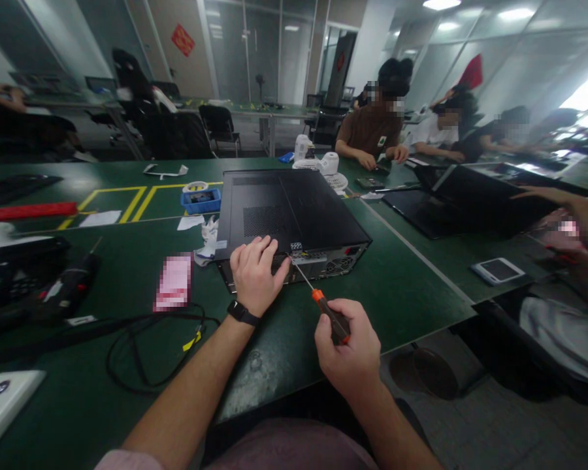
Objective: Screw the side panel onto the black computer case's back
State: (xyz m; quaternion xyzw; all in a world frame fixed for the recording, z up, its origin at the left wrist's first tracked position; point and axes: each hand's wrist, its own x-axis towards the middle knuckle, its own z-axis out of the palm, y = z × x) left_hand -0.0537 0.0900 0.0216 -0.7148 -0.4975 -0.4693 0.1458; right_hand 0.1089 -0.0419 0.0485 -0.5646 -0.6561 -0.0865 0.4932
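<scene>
A black computer case (294, 202) lies flat on the green table, its rear panel with the fan grille turned toward me. My left hand (259, 274) rests on the near left edge of the case, fingers spread over the top and thumb by the rear panel. In my right hand (350, 343) is a screwdriver (330, 313) with an orange and dark handle. The thin shaft points up and left, and its tip meets the rear edge of the case near my left thumb. Any screw at the tip is too small to make out.
Left of the case are a blue tray (200, 201), crumpled white plastic (208, 241), a pink packet (174, 282) and a black cable (127, 359). A power drill (68, 281) lies further left. Co-workers (377, 124) sit at the far side; another person's arm (568, 202) reaches in from the right.
</scene>
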